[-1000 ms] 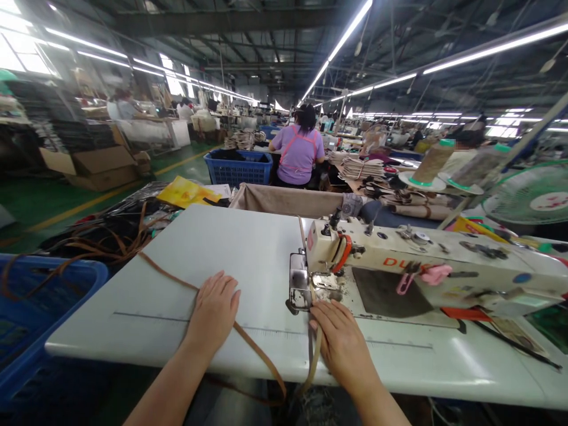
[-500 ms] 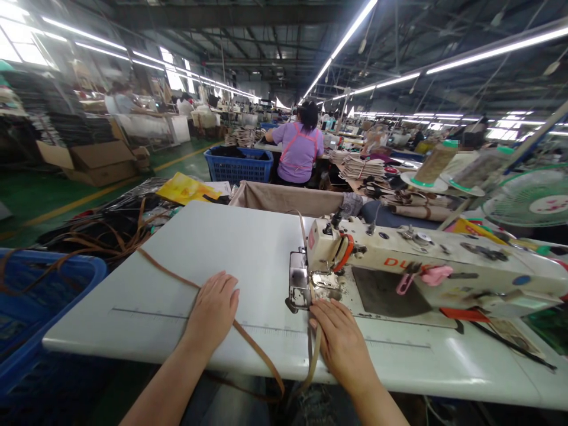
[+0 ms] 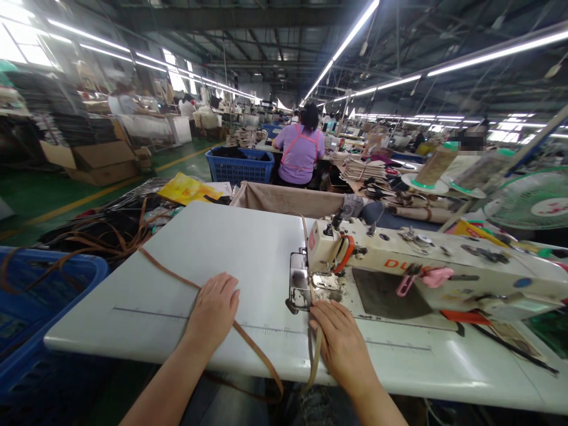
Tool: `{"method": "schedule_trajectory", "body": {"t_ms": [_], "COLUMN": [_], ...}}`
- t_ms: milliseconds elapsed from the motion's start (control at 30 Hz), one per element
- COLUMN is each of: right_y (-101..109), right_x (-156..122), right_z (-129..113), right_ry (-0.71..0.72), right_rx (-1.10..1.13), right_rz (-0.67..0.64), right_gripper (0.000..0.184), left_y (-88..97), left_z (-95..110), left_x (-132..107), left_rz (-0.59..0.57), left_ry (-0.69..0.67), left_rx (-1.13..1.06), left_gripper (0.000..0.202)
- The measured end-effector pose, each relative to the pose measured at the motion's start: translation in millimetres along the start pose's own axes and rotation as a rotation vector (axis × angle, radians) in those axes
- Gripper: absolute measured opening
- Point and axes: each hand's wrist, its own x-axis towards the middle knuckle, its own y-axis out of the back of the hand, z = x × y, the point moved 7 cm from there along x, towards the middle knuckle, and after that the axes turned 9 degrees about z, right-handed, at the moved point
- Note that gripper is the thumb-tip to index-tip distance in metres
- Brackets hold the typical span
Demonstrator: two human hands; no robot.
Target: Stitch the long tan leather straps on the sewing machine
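Note:
A long brown strap (image 3: 168,273) runs from the pile at the left across the white table (image 3: 231,248), loops below the front edge and rises to the sewing machine (image 3: 399,266). My left hand (image 3: 214,310) lies flat on the strap, fingers together and stretched out. My right hand (image 3: 341,343) presses the strap against the table just in front of the presser foot (image 3: 322,284), fingers extended. Another length of strap leaves the machine toward the far edge.
A blue crate (image 3: 39,296) with straps stands at the left, and a heap of brown straps (image 3: 102,234) lies behind it. A person in a purple top (image 3: 299,151) sits ahead by another blue basket (image 3: 239,165). Thread cones (image 3: 432,163) and a fan (image 3: 530,198) are at the right.
Hands and strap stay in nearly the same place; only the view shifts slightly.

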Motion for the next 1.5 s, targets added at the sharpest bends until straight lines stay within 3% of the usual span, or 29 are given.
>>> {"method": "schedule_trajectory", "body": {"t_ms": [267,467,600,733,867,967,1067,1133,1233,1333,1400,1500], "right_y": [0.5,4.5,3.5,3.4,3.1,2.0,0.8,-1.8,-7.8,-8.3,-6.7,-6.3], "right_x": [0.3,3.7,2.5,1.4,3.1,4.7,5.1,5.1,6.3,8.2,9.3,10.2], "right_z": [0.5,-1.1,-0.2,-0.1,-0.6,-1.4,-2.9,-3.0,-1.8,-3.4,-5.7,-7.6], "right_ry": [-0.033,-0.074,-0.087,-0.076,-0.028,0.025,0.098,0.143,0.162,0.161,0.165,0.163], "right_rx": [0.009,0.038,0.042,0.021,-0.013,-0.020,-0.010,0.005,0.029,0.063,0.074,0.068], "right_rz": [-0.005,-0.023,-0.034,-0.028,0.000,0.021,0.060,0.085,0.080,0.073,0.076,0.075], "right_gripper": [0.027,0.028,0.029,0.029,0.027,0.026,0.028,0.031,0.036,0.038,0.040,0.041], "left_y": [11.9,4.5,7.4,14.1,20.1,38.6,70.2,95.1,128.8,147.7,144.1,116.2], "left_z": [-10.5,-59.6,-85.9,-98.2,-105.3,-102.0,-97.7,-106.7,-135.5,-148.7,-140.7,-109.5], "left_x": [-30.1,-59.1,-56.3,-47.3,-44.3,-40.6,-33.6,-35.6,-62.5,-110.1,-143.5,-188.2], "left_rz": [-0.003,-0.081,-0.109,-0.154,-0.113,-0.002,0.068,0.110,0.128,0.063,-0.054,-0.337], "left_ry": [0.039,0.029,-0.004,0.079,0.342,0.457,0.416,0.404,0.517,0.616,0.625,0.566], "left_rx": [0.034,-0.001,-0.196,-0.247,-0.281,-0.296,-0.253,-0.171,-0.020,0.063,0.035,-0.116], "left_gripper": [0.032,0.047,0.038,0.038,0.036,0.035,0.037,0.031,0.022,0.021,0.024,0.034]}}
